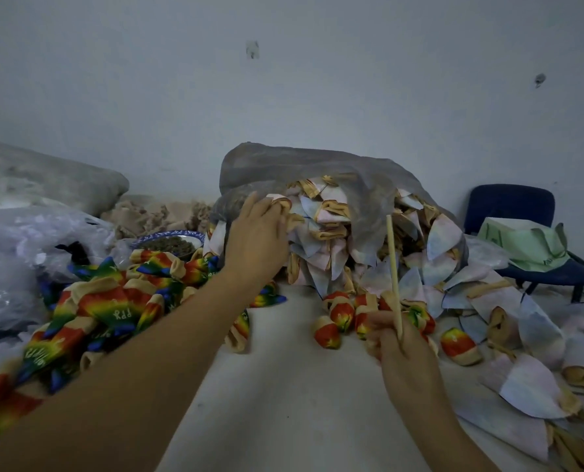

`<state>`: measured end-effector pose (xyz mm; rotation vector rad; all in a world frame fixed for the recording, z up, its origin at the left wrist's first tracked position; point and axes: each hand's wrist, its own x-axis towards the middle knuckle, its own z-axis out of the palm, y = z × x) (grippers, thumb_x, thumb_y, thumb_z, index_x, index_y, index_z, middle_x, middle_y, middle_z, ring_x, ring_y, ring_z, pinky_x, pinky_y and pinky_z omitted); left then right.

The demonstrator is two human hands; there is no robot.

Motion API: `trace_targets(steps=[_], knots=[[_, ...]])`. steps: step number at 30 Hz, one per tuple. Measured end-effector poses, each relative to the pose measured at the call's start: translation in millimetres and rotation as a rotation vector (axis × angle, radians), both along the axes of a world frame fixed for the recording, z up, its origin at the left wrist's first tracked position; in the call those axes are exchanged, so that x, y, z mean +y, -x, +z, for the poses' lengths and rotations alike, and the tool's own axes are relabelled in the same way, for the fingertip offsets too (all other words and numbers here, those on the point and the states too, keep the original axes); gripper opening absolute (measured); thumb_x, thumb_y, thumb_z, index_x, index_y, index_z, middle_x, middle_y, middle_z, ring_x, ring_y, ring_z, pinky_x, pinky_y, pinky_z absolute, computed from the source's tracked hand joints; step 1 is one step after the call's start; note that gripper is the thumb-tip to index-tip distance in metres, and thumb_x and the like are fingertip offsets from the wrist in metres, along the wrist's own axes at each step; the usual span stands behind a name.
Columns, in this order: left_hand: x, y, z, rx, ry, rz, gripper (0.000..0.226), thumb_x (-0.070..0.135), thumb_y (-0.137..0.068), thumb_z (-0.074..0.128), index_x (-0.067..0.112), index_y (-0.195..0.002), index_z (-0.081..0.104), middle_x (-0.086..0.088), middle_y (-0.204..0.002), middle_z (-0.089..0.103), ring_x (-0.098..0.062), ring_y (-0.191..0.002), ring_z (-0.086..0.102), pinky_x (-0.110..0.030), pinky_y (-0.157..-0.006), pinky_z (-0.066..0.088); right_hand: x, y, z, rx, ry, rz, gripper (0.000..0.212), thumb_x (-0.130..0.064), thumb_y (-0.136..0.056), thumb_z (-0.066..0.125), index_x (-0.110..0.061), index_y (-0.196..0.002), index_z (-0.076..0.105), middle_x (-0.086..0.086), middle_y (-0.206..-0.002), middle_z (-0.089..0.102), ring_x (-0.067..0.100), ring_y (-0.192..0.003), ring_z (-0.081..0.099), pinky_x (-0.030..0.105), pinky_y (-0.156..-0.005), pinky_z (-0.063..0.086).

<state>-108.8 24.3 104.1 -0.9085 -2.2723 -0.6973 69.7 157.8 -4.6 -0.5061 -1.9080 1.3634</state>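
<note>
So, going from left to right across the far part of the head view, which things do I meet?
Crumpled clear plastic bag → blue-rimmed plate of dark bits → grey translucent sack of pale folded cloth pieces → dark blue chair.

The left grip [256, 233] has its fingertips hidden among the pale socks [324, 219] in the bag [283, 165]. The stick [393, 267] has its lower end lost in the blurred right grip [402, 349]. Rainbow socks [106, 301] run off the left edge and partly hide the bowl [168, 237].
</note>
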Motion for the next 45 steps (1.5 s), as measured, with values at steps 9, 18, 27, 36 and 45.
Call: trace_targets(steps=[9, 18, 27, 36, 45], knots=[[0.8, -120.7, -85.2, -0.760, -0.415, -0.560, 0.036, 0.032, -0.104, 0.042, 0.044, -0.138, 0.044, 0.042, -0.137, 0.037, 0.018, -0.134, 0.028, -0.008, -0.111, 0.023, -12.9, -13.6, 23.1, 0.109, -0.020, 0.068, 0.032, -0.060, -0.080, 0.049, -0.039, -0.100, 0.062, -0.017, -0.100, 0.065, -0.004, -0.097, 0.059, 0.017, -0.080, 0.047], [-1.0, -123.1, -94.6, -0.936, -0.627, -0.651, 0.028, 0.038, -0.096, 0.047, 0.045, -0.123, 0.053, 0.021, -0.145, 0.046, 0.007, -0.125, 0.050, -0.024, -0.105, 0.045, -3.2, -4.2, 9.9, 0.016, -0.038, 0.007, 0.004, -0.032, -0.093, 0.055, -0.031, -0.092, 0.059, -0.011, -0.085, 0.065, -0.008, -0.076, 0.059, 0.010, -0.060, 0.044], [-5.4, -114.1, -92.7, -1.137, -0.910, -0.587, 0.024, 0.017, -0.103, 0.047, 0.024, -0.107, 0.069, 0.012, -0.104, 0.075, -0.007, -0.100, 0.070, -0.016, -0.080, 0.054, 6.2, -5.5, 7.6, -0.149, -0.240, -0.055, 0.033, -0.054, -0.087, 0.051, -0.027, -0.102, 0.064, -0.012, -0.091, 0.063, 0.002, -0.086, 0.059, 0.020, -0.066, 0.043], [-5.2, -125.3, -97.1, -0.842, -0.501, -0.635, 0.030, 0.029, -0.102, 0.048, 0.053, -0.119, 0.058, 0.046, -0.125, 0.051, 0.015, -0.129, 0.041, -0.019, -0.111, 0.035, -19.5, -6.1, 18.4, -0.028, -0.254, 0.018, 0.024, -0.058, -0.081, 0.050, -0.047, -0.102, 0.052, -0.016, -0.111, 0.053, -0.005, -0.104, 0.050, 0.011, -0.080, 0.038], [-7.7, -117.6, -89.6, -0.938, -0.728, -0.550, 0.021, 0.050, -0.077, 0.065, 0.051, -0.098, 0.068, 0.021, -0.107, 0.069, 0.002, -0.097, 0.065, -0.019, -0.072, 0.053, -23.5, -4.1, 18.3, 0.043, -0.260, 0.082, 0.014, -0.033, -0.092, 0.054, -0.025, -0.087, 0.064, -0.007, -0.087, 0.060, 0.000, -0.081, 0.056, 0.009, -0.066, 0.043]])
